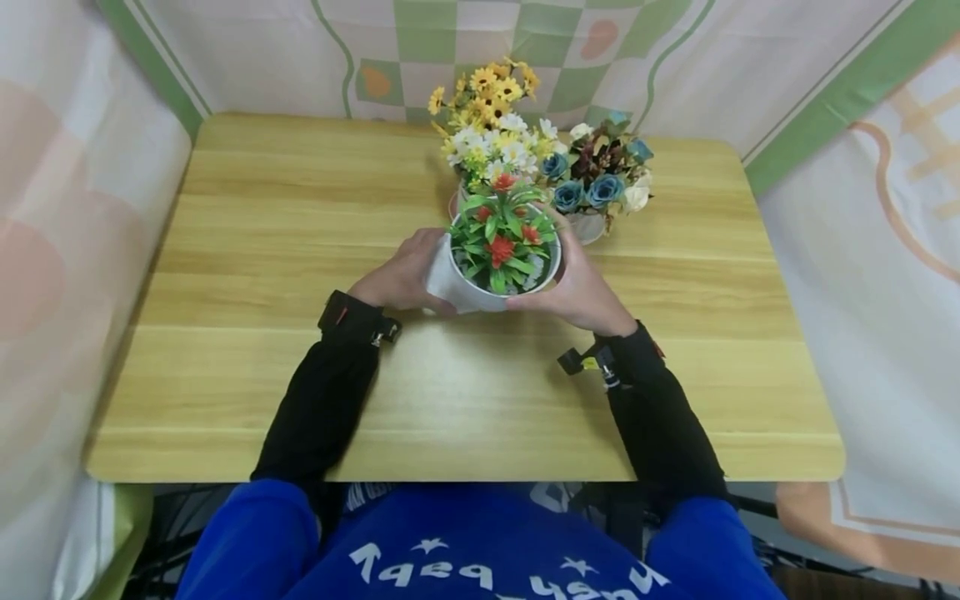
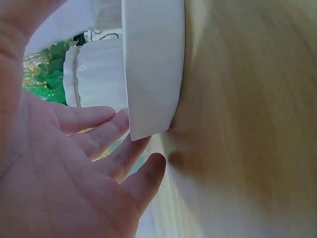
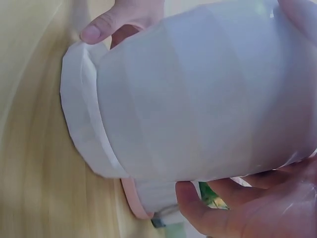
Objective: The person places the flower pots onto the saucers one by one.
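Observation:
A white flowerpot [image 1: 444, 279] with an artificial plant of red blooms and green leaves [image 1: 501, 248] stands mid-table, between both hands. My right hand [image 1: 583, 287] grips the pot's upper part, thumb on the near side and fingers round the far side. Lower down on the left, my left hand [image 1: 401, 271] holds the white saucer [image 3: 79, 106] under the pot. In the right wrist view its thumb lies on the saucer's edge, and the left wrist view has its fingertips against the saucer's rim [image 2: 153, 69]. The saucer is at or just above the tabletop; which, I cannot tell.
Right behind the held pot are a pot of yellow and white flowers [image 1: 491, 125] and a pot of blue and white roses [image 1: 600, 187]. The wooden table [image 1: 262, 250] ends at a patterned curtain [image 1: 480, 33] at the back.

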The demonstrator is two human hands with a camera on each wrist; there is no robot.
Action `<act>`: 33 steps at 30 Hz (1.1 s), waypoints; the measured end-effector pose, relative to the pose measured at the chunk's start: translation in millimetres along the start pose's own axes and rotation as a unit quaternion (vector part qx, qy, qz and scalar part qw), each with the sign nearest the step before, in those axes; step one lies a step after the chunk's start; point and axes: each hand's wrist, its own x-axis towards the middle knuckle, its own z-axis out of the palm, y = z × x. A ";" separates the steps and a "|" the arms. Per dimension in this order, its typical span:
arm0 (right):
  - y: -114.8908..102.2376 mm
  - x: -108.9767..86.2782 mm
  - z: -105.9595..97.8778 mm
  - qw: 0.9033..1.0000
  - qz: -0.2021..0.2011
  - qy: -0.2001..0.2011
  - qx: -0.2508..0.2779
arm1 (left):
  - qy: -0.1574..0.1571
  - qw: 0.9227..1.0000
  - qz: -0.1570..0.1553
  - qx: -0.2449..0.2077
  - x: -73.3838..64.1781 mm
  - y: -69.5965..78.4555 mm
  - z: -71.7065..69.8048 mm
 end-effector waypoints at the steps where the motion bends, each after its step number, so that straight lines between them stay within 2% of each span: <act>1: 0.2 2.7 2.7 1.000 -0.003 -0.002 0.005 | 0.003 1.000 0.004 -0.002 0.1 -0.7 0.3; 6: 2.4 14.1 15.2 1.000 -0.015 -0.005 0.010 | 0.026 0.999 0.034 -0.021 1.6 -4.3 3.4; 9: 5.5 19.4 20.7 1.000 -0.023 -0.003 0.002 | 0.044 0.994 0.067 -0.068 2.6 -1.3 5.2; 12: 9.6 24.1 24.2 1.000 -0.027 -0.006 0.002 | 0.054 0.985 0.097 -0.129 1.0 7.4 4.4; 15: 13.4 27.2 25.8 1.000 -0.028 -0.008 0.005 | 0.052 0.980 0.104 -0.161 -3.5 16.8 0.7; 19: 16.8 28.9 26.9 1.000 -0.024 -0.004 0.000 | 0.045 0.981 0.101 -0.162 -4.8 19.8 -2.6; 29: 26.6 31.2 29.0 1.000 -0.010 -0.027 0.007 | 0.031 0.985 0.104 -0.133 6.2 -9.3 0.7; 33: 31.1 27.9 26.7 0.999 -0.003 -0.043 -0.027 | 0.020 0.985 0.101 -0.135 5.7 -7.3 -0.5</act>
